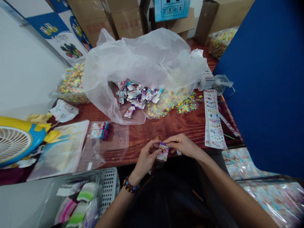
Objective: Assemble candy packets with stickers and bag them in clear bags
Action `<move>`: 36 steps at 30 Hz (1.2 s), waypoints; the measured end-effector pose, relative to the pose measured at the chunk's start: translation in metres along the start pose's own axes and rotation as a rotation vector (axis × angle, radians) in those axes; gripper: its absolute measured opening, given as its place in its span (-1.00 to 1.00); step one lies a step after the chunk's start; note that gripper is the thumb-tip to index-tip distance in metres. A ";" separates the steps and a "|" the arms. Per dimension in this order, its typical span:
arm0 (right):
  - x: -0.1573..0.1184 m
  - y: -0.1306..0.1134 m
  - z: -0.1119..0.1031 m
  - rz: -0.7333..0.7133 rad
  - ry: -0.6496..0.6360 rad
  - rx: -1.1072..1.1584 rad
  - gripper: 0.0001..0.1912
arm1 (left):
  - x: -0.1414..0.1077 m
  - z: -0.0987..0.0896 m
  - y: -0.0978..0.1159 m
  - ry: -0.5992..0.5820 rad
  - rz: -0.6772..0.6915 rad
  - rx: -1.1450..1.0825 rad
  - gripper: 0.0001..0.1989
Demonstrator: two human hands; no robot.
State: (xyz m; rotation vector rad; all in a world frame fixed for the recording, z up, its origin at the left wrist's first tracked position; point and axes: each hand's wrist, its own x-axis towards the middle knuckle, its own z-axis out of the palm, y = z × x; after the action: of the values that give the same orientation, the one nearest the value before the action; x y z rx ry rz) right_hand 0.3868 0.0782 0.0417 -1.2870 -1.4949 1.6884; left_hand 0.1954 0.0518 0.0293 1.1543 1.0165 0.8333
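Observation:
A small purple and white printed box (163,152) is held up at the table's front edge. My left hand (147,157) pinches its left side between thumb and fingers. My right hand (181,144) has its fingertips closed on the box's purple top edge. Behind, a large translucent plastic bag (142,57) lies open on the dark red wooden table (185,125), with a heap of similar small boxes (140,95) at its mouth. Several more boxes (100,130) are stacked on a clear bag at the left.
Colourful glittery packets (187,104) lie by the bag's right side. Sticker sheets (213,120) lie at the right, near a blue panel (261,88). A yellow fan (17,139) stands far left, above a grey basket (109,183). Cardboard boxes (125,19) line the back.

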 end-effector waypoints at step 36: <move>-0.013 0.011 0.021 -0.291 0.232 -0.055 -0.85 | -0.003 0.008 0.007 0.094 -0.138 -0.153 -0.69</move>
State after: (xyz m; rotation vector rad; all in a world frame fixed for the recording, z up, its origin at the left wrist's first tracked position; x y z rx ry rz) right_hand 0.3752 0.0549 0.0336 -1.1818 -1.5139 1.2770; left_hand 0.2015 0.0485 0.0371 0.9125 1.0778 0.8460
